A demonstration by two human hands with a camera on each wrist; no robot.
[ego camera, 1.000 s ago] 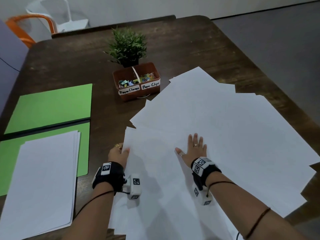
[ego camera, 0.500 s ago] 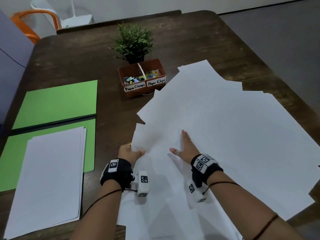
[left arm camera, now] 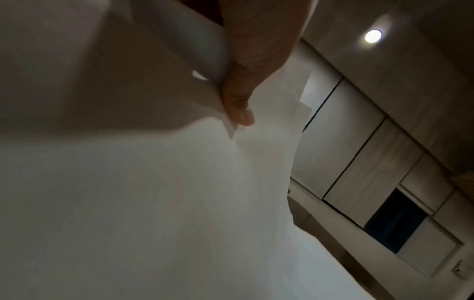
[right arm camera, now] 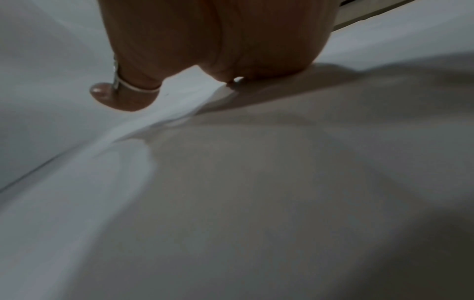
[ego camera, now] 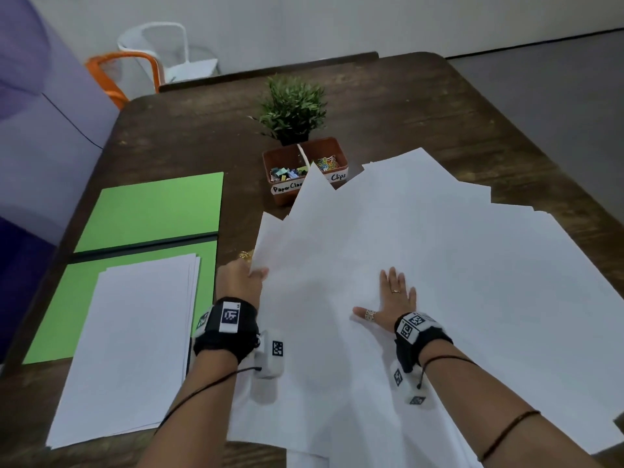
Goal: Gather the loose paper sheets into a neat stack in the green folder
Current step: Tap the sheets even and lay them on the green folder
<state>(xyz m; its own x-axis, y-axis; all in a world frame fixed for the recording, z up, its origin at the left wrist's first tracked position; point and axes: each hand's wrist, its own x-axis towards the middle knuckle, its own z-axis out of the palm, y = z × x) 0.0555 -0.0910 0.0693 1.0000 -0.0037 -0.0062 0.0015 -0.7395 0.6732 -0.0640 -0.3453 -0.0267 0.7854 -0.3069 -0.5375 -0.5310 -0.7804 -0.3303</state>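
Several loose white paper sheets [ego camera: 456, 265] lie fanned over the right half of the wooden table. My left hand [ego camera: 244, 276] pinches the left edge of a top sheet [ego camera: 320, 231] and lifts it, its far corner raised over the clip box. In the left wrist view the thumb of that left hand [left arm camera: 238, 101] presses on the sheet's edge [left arm camera: 153, 203]. My right hand [ego camera: 393, 300] lies flat, fingers spread, pressing on the sheets; the right wrist view shows the right hand [right arm camera: 205, 67] on paper [right arm camera: 282, 182]. The green folder [ego camera: 152, 211] lies open at left with a neat paper stack [ego camera: 131, 346] on its near half.
A brown box [ego camera: 334, 153] of paper clamps and clips and a small potted plant [ego camera: 293, 109] stand behind the sheets. Orange and white chairs [ego camera: 135, 69] are beyond the table's far left corner. A purple panel [ego camera: 33, 130] borders the left side.
My left hand has raised the sheet's edge higher, so its corner now covers part of the clip box. My right hand has spread flat on the pile again.
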